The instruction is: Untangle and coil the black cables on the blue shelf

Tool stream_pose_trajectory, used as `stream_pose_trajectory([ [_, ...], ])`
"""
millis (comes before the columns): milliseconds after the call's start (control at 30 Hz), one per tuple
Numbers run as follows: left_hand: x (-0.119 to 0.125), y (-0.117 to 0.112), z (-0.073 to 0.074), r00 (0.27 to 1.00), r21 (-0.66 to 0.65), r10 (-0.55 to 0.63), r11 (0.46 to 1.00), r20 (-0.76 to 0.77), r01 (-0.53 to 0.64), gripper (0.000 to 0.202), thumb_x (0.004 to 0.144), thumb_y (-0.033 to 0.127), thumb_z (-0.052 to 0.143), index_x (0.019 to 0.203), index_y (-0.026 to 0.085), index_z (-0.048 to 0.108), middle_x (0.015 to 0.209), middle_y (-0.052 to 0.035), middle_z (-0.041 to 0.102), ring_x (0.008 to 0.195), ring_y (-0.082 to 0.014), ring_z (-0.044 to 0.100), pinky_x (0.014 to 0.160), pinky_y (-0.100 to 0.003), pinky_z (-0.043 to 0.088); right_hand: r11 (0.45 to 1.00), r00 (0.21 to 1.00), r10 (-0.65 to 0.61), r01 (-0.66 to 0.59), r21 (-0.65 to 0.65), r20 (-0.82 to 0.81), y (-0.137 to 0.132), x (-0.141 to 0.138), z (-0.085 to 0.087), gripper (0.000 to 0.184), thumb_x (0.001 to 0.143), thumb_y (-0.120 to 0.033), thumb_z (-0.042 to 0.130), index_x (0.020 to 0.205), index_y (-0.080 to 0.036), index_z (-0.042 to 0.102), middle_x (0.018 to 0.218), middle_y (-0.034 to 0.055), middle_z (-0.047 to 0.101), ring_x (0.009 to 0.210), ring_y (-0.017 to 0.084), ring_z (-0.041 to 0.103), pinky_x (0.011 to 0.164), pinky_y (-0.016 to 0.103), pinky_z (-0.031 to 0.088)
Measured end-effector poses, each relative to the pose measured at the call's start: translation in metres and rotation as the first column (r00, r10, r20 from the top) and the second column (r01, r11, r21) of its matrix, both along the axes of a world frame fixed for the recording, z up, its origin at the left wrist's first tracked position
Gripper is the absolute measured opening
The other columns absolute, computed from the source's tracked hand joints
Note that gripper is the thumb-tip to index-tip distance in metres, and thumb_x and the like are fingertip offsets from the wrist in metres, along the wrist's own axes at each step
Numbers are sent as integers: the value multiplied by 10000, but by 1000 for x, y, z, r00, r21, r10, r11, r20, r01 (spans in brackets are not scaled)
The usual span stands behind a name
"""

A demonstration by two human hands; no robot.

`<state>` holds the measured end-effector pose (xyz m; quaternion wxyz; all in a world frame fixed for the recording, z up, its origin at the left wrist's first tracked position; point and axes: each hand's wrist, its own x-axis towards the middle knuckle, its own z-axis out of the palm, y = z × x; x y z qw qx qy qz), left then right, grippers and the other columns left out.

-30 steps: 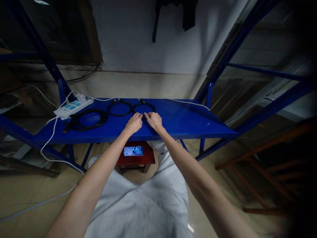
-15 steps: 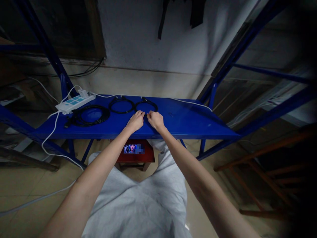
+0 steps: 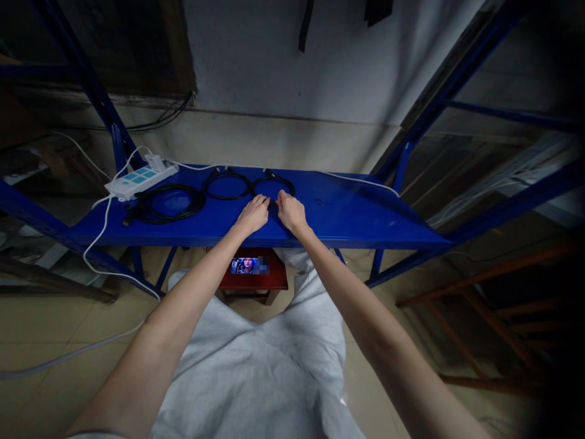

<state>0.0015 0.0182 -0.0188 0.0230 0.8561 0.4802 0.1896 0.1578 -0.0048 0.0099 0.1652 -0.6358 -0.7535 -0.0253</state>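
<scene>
A loop of black cable lies on the blue shelf, its near side running to my two hands. My left hand is closed with the fingers pinched at the loop's near left side. Close beside it, my right hand is closed in a fist at the near right side. A short dark piece of the cable shows in the gap between them; the rest of what the fingers grip is hidden. Directly left of this loop lies a second black cable loop, and farther left a thicker black cable coil.
A white power strip with blue sockets sits at the shelf's left end, its white cord hanging down to the floor. Blue frame posts rise at both sides. Below the shelf, a phone with a lit screen rests on a reddish stool.
The view has tilted slightly, so the shelf appears higher. My right hand has turned a little, its thumb side lifted; both hands stay close together at the same cable loop.
</scene>
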Motion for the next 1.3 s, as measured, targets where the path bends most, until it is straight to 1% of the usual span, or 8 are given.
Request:
stream_pose_trajectory([
  [167,0,2,-2,1000,-4,1,1000,-3,-1,531,947,140,380,1467,75,467,1516,-171,474,1472,-261,353,1225,-402,318,999,999,32,-32,40,4,4,3,-5,320,1031,-171,272,1236,-160,518,1218,158,629,1097,247,578,829,302,425],
  [333,1,-1,0,1000,1,5,1000,2,-5,529,955,145,369,1470,67,464,1522,-183,464,1476,-274,349,1222,-417,322,993,999,46,-46,105,6,3,5,-4,320,998,-105,288,1177,-173,545,1191,135,602,1071,227,552,808,285,412],
  [533,3,-2,2,1000,0,7,1000,4,-7,522,952,145,379,1461,82,478,1516,-183,475,1474,-262,359,1223,-407,319,989,991,105,-96,113,-82,2,5,0,203,1019,-224,395,1098,-186,579,1135,105,606,994,197,581,761,259,406],
  [700,2,-3,4,1000,-21,13,1000,0,-13,531,953,148,383,1476,95,459,1547,-160,452,1494,-259,330,1225,-409,316,996,992,-8,19,90,-124,2,4,2,227,1023,-339,447,1121,-184,582,1123,109,647,952,208,620,734,269,403],
  [867,2,-3,4,1000,-27,13,1000,-4,-14,535,956,146,381,1483,84,452,1551,-166,444,1497,-265,323,1222,-417,321,990,986,-143,143,-9,-82,-1,3,6,385,1049,-481,364,1112,-182,600,1009,128,708,914,231,673,724,277,407],
  [1067,2,-7,9,1000,-28,4,1000,-19,-4,537,956,140,378,1485,133,473,1539,-153,456,1475,-254,357,1200,-411,352,998,998,-55,55,-19,-12,0,4,6,356,1069,-383,333,1038,-202,637,1020,117,732,938,225,700,710,270,410],
  [1200,1,-10,13,1000,-25,-12,1000,-15,12,533,949,140,390,1463,208,512,1520,-112,475,1440,-241,397,1176,-412,379,997,997,-78,78,9,-22,1,6,3,356,1068,-362,328,1060,-196,643,1024,127,734,957,227,702,712,275,418],
  [1300,0,-11,14,1000,-27,-17,1000,-6,17,545,942,132,389,1459,245,518,1525,-91,470,1431,-237,403,1167,-427,384,992,991,-130,129,-8,-38,1,8,3,406,1069,-398,312,1056,-189,660,1011,136,738,945,233,709,717,277,429],
])
